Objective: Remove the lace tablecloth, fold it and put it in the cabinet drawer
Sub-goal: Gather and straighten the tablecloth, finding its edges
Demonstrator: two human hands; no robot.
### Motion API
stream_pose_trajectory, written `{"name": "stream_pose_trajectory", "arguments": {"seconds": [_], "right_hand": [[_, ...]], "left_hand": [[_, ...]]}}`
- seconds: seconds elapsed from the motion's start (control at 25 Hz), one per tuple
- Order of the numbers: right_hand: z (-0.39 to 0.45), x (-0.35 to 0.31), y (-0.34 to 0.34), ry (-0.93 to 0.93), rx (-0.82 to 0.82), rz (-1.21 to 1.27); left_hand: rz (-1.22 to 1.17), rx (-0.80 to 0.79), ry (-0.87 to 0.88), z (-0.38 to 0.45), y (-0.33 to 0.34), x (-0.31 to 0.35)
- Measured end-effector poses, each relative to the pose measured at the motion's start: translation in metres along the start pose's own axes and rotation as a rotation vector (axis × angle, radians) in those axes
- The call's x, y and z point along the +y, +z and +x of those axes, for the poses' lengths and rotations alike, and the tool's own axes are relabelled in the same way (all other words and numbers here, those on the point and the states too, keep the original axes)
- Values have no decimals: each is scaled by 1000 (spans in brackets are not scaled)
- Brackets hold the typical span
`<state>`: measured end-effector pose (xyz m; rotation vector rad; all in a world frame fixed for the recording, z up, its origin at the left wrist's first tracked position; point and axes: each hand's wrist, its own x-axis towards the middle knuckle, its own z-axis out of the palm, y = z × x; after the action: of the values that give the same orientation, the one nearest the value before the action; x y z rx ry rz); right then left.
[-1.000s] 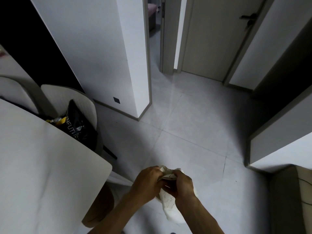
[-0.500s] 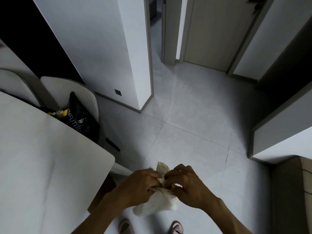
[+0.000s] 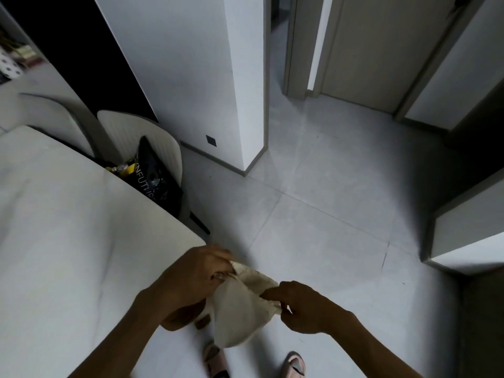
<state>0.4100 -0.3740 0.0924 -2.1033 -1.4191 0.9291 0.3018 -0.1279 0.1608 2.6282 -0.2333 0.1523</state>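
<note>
**Head view: bundled cloth stretched between two hands**

Head view, looking down past the corner of a pale, smooth-topped table [image 3: 68,241] onto grey floor tiles [image 3: 327,186]. Held in mid-air beside that table corner, above the floor: a cream-coloured, crumpled lace tablecloth [image 3: 240,309], gathered into a small bundle. Left hand [image 3: 196,276] at the cloth's upper left edge, fingers curled and pinching a fold there. Right hand [image 3: 305,306] at the cloth's right edge, thumb and fingers closed on the fabric, index finger lying along the top of the fold. Cloth pulled fairly taut between the two grips, the loose remainder hanging below and between the wrists. Directly underneath, two pink slippers [image 3: 215,361]. Behind the table, a white ribbed chair [image 3: 152,137] carrying a black printed bag [image 3: 155,181]. Further back, a white wall corner [image 3: 240,77] and a beige door [image 3: 381,50].
</note>
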Motion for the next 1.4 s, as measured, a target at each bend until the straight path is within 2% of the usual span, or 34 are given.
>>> {"name": "stream_pose_trajectory", "arguments": {"seconds": [0.16, 0.36, 0.48, 0.6, 0.68, 0.8, 0.92, 1.16, 1.32, 1.4], "right_hand": [[22, 8, 37, 107, -150, -108], [22, 31, 76, 281, 39, -90], [28, 39, 82, 297, 157, -85], [30, 47, 73, 333, 271, -111], [29, 52, 69, 325, 259, -94], [44, 45, 63, 179, 309, 89], [63, 40, 52, 228, 391, 212], [61, 57, 23, 346, 395, 81], [43, 59, -27, 297, 537, -161], [31, 54, -54, 244, 614, -294]], "left_hand": [[21, 16, -43, -1, -18, -13], [45, 161, -94, 3, -28, -28], [74, 94, -30, 1, -37, -31], [45, 109, -34, 0, -47, -35], [10, 112, -60, 0, -53, -36], [27, 92, -33, 3, -60, -34], [-1, 95, -13, 5, -68, -32], [-51, 105, -108, -9, -77, -51], [81, 102, -276, -13, -75, -82], [69, 99, -318, -12, -70, -91]]}}
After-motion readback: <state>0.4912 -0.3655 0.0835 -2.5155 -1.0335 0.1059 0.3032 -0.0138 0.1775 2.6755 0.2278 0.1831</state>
